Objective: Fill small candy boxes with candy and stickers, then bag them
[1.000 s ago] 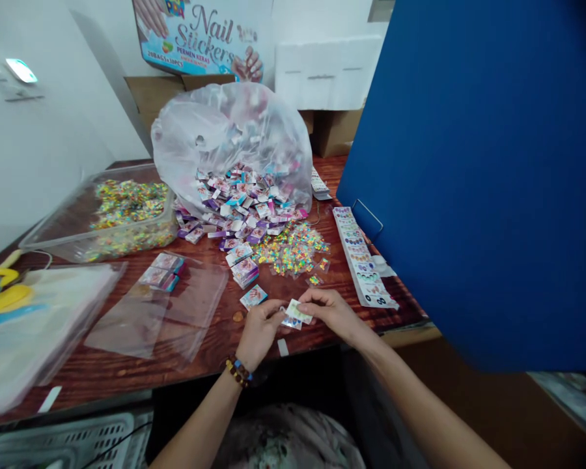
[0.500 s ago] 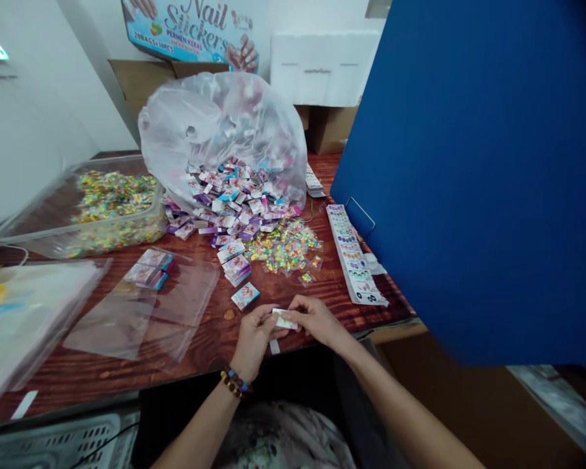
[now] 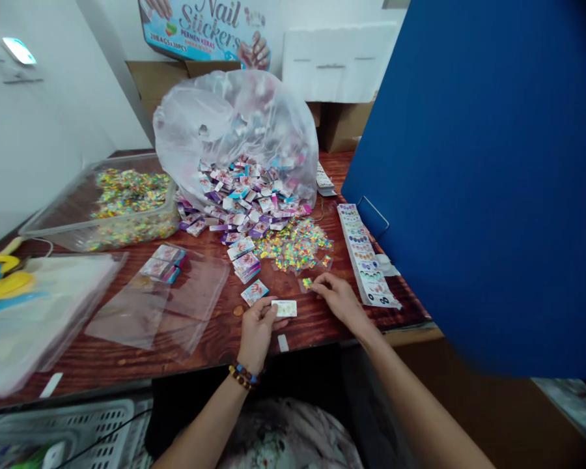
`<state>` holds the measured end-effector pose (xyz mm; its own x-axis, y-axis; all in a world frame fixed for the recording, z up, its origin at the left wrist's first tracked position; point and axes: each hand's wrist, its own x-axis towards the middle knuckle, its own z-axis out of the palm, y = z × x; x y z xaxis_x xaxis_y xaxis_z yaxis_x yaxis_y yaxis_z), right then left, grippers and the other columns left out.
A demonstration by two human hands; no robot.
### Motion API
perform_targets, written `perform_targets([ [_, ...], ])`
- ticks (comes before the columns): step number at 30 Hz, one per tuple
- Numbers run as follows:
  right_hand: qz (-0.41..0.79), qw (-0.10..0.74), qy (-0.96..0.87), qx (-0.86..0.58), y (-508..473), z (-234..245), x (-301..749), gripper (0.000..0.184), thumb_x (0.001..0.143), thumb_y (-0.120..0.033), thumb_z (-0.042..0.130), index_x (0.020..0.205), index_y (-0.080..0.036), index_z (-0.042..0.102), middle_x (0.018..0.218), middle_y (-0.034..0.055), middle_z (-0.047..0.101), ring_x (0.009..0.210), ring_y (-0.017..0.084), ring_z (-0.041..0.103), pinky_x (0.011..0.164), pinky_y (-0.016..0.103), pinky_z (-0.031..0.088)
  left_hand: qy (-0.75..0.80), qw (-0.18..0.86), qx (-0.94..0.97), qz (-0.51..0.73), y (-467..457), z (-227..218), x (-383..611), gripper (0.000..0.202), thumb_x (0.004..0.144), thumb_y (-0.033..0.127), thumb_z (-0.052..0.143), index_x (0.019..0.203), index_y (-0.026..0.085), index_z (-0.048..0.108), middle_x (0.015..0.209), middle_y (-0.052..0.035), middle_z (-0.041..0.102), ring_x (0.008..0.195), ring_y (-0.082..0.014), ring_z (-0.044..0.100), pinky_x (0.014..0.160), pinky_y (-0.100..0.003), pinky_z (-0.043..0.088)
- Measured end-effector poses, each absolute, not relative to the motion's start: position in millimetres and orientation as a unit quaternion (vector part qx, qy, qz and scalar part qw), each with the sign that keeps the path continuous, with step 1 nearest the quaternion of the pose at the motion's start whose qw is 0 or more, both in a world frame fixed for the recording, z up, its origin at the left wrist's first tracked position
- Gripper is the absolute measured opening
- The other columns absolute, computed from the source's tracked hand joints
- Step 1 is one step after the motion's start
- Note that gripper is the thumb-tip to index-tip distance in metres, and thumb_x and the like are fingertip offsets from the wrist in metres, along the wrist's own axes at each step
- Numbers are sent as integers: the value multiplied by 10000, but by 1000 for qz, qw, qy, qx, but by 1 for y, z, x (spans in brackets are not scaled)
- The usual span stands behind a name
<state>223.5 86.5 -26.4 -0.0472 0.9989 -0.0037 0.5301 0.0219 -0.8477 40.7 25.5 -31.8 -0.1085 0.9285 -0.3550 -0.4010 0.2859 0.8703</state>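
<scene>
My left hand (image 3: 257,326) pinches a small white sticker card (image 3: 284,308) just above the wooden table (image 3: 215,339), near its front edge. My right hand (image 3: 335,294) has its fingers on a small colourful packet (image 3: 306,283) at the near edge of a loose pile of colourful packets (image 3: 293,244). A small printed box (image 3: 254,292) lies just left of the card, with a short stack of similar boxes (image 3: 247,266) behind it.
A big clear bag (image 3: 237,130) spills small boxes mid-table. A clear tub (image 3: 112,205) of colourful packets sits left. Flat clear bags (image 3: 176,296) hold two boxes. A sticker strip (image 3: 366,257) lies right, beside a blue panel (image 3: 488,182). Cardboard boxes stand behind.
My right hand let go of the card and reached forward to the packet by the pile. My left hand keeps the card.
</scene>
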Motion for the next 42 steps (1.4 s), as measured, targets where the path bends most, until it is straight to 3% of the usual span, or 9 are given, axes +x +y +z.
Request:
perform_targets([
  [5,403,426,-624,-517,55,-32,195,117,754,-299,595,694,-199,584,880,24,592,879,184,565,828,313,419,505,611,255,554,27,-29,45,468,606,434,779,923,128,621,831,-44,689,732,-170,684,729,-350,597],
  [12,383,420,-636,-522,48,-31,180,101,771,-262,585,688,-204,581,879,23,576,883,183,558,830,320,417,493,614,252,562,27,-23,48,431,629,424,770,918,132,639,884,-49,684,769,-158,672,759,-334,579],
  [17,416,406,-620,-527,49,-27,183,122,740,-302,621,695,-200,573,813,10,570,799,171,552,755,310,444,506,597,266,563,31,-28,47,384,577,347,802,854,137,638,791,-28,685,712,-135,651,675,-271,562],
  [21,536,414,-510,-531,53,-31,181,278,701,-420,660,861,-205,582,791,6,605,702,159,573,565,260,472,515,585,303,549,32,-26,45,302,636,328,751,862,149,659,824,-33,701,721,-139,650,646,-242,536],
  [23,573,408,-491,-514,56,-33,179,304,684,-447,673,846,-201,598,734,-6,606,640,148,568,493,237,452,513,580,318,547,32,-23,44,287,647,323,739,865,152,664,808,-29,703,715,-144,651,657,-251,533],
  [27,592,437,-470,-487,56,-32,174,275,675,-445,695,719,-187,610,643,-22,583,570,121,538,471,218,436,509,586,322,542,33,-17,40,316,636,331,750,884,154,666,808,-24,696,729,-160,653,682,-279,543],
  [34,633,434,-452,-454,55,-17,174,269,678,-438,710,741,-181,656,688,1,624,627,140,575,490,216,451,510,569,398,508,37,-9,38,300,701,357,696,934,172,657,922,-49,694,788,-191,656,716,-322,556],
  [37,592,465,-457,-474,60,-18,182,271,686,-444,706,714,-179,653,653,3,622,607,142,555,518,237,443,523,507,500,468,45,-1,34,271,771,319,632,1015,204,662,998,-58,684,879,-203,644,782,-328,529],
  [42,537,461,-471,-527,60,-35,206,293,706,-484,677,740,-195,645,563,-9,579,535,149,514,487,249,394,556,279,639,452,96,28,-3,235,865,327,533,1028,217,662,989,-65,685,912,-197,620,838,-293,460],
])
